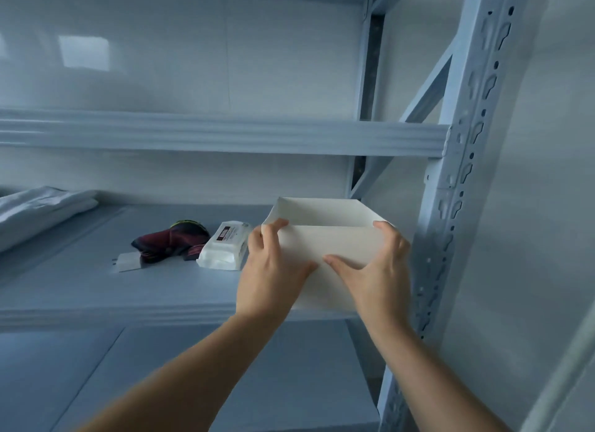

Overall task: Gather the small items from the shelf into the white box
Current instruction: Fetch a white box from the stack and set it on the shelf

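Note:
An open white box (325, 212) stands at the right end of the blue-grey shelf (96, 290), near its front edge. My left hand (273, 270) grips the box's near left corner, fingers over the rim. My right hand (376, 264) holds the near right corner, thumb spread across the front wall. To the left of the box lie a white packet of wipes (223, 246), a dark red folded cloth (170, 240) and a small clear flat packet (127, 261). The inside of the box is mostly hidden from me.
A folded white plastic sheet (38, 212) lies at the shelf's far left. A perforated metal upright (463, 161) stands just right of the box. Another shelf beam (225, 135) runs above and a lower shelf (225, 373) sits beneath.

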Available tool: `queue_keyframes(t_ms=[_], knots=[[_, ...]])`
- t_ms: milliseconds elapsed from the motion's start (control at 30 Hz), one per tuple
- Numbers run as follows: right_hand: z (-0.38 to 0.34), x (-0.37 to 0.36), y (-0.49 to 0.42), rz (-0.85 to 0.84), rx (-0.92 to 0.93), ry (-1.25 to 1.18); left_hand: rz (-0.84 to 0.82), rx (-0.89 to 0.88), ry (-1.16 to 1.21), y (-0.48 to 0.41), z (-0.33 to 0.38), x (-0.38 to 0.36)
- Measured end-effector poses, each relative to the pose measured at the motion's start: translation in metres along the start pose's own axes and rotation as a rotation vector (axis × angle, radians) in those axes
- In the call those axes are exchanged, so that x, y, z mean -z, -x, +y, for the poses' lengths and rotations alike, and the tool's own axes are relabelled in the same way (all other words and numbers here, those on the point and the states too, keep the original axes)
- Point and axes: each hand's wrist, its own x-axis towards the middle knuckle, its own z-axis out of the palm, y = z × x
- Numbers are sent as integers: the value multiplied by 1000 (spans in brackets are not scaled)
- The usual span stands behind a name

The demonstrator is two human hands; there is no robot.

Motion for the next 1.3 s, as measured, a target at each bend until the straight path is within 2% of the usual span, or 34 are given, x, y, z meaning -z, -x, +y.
queue_keyframes(t_ms=[333,567,867,1133,1300], knots=[[40,-84,-44,19,-46,24,-29,-9,-3,-72,-58,-63],[61,-121,-52,3,-38,-32,-10,-28,-20,-89,-87,-90],[87,-131,-45,-69,-45,-50,-1,-69,-93,-81,-102,-110],[97,-131,-49,-104,-58,-85,17,-17,-141,-76,-92,-112],[100,-121,-47,-105,-56,-105,24,-47,-180,-67,-87,-109]])
